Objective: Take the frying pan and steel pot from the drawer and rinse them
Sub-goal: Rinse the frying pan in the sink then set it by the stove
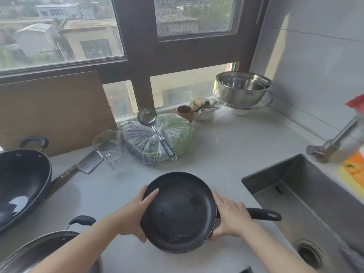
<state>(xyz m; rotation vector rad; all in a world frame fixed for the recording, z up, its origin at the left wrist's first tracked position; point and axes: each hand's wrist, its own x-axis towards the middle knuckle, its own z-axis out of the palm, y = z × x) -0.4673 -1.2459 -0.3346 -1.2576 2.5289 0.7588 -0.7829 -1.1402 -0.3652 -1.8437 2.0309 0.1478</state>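
Note:
A black frying pan is over the pale countertop, its black handle pointing right toward the sink. My left hand grips the pan's left rim, thumb at the bottom edge and fingers over the top edge. My right hand grips the right rim where the handle joins. Whether the pan rests on the counter or is held just above it, I cannot tell. No steel pot from the drawer is identifiable; the drawer is out of view.
A steel sink with drain sits right, faucet behind it. A black wok and a lidded pan lie left. A cleaver, glass jug, bagged cabbage with ladle, and stacked steel bowls stand behind.

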